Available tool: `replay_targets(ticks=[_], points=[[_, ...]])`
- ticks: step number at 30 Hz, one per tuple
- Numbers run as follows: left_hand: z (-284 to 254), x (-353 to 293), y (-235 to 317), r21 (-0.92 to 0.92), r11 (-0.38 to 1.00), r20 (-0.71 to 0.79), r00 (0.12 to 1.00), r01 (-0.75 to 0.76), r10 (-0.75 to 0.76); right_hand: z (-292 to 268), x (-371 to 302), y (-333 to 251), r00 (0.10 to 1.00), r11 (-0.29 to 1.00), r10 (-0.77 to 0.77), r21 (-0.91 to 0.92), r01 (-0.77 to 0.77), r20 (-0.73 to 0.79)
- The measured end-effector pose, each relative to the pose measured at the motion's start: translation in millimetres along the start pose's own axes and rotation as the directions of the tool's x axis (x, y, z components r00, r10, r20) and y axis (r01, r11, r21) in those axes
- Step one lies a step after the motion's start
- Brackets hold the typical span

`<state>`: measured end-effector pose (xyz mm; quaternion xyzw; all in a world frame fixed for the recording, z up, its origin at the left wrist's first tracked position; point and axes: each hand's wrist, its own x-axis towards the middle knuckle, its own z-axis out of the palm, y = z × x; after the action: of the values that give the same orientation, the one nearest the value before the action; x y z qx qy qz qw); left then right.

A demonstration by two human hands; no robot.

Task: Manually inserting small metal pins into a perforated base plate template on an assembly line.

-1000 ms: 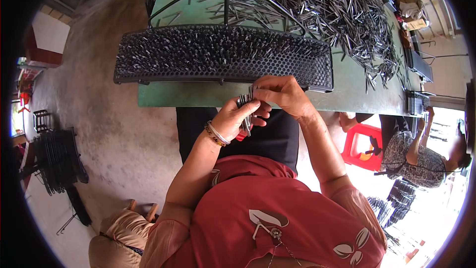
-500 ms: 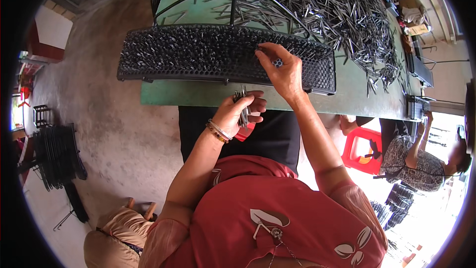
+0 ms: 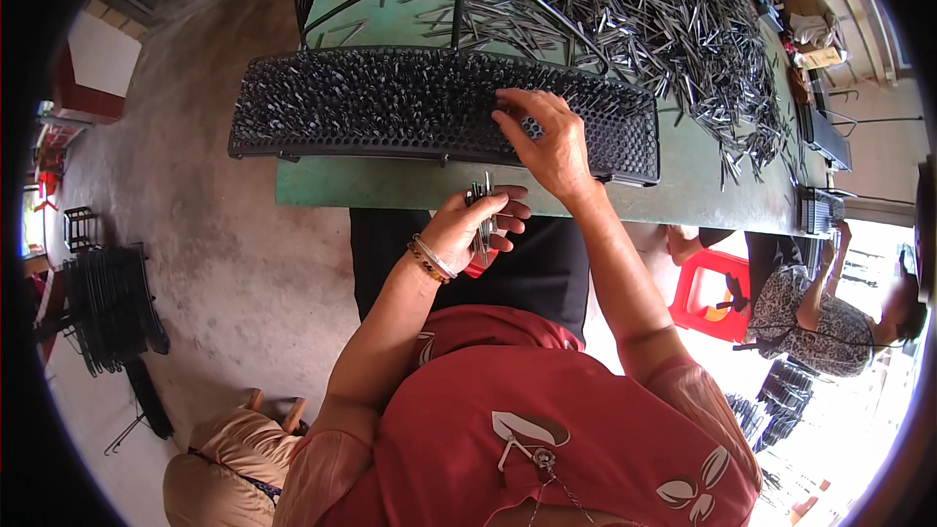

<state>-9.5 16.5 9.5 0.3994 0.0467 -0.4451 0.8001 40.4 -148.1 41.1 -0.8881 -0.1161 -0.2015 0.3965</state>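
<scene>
A long black rack (image 3: 630, 144) full of round holes lies along the near edge of the green table. Thin dark metal strips stand upright over its left and middle parts, while holes at its right end show bare. My left hand (image 3: 454, 231), just in front of the rack, is closed round a small bundle of thin metal strips (image 3: 484, 220). Over the rack, right of its middle, is my right hand (image 3: 556, 144). Its thumb and fingertips are bent together at the holes; whatever lies between them is too small to make out.
A large heap of loose metal strips (image 3: 654, 20) covers the far right of the table (image 3: 390, 183). Black bars (image 3: 459, 10) rise behind the rack. Right of me are a red stool (image 3: 688, 298) and a seated person (image 3: 820, 317). Black frames (image 3: 112, 303) stand at left.
My right hand has shifted slightly left and down over the rack. My left hand stays almost in place, its bundle tilted a little differently.
</scene>
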Motion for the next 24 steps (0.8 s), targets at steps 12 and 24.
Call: replay_targets(ticks=[12,24], points=[[4.6,0.7,0.8,-0.007,1.0,0.076,0.997,-0.008,0.008,-0.8,-2.8,0.7,0.978,0.946,-0.207,-0.264,0.189,-0.041],[6.2,-0.4,1.5,0.02,0.996,0.179,0.981,-0.084,0.079,-33.7,-24.0,-12.5,0.766,0.634,0.38,0.457,-0.623,0.518]])
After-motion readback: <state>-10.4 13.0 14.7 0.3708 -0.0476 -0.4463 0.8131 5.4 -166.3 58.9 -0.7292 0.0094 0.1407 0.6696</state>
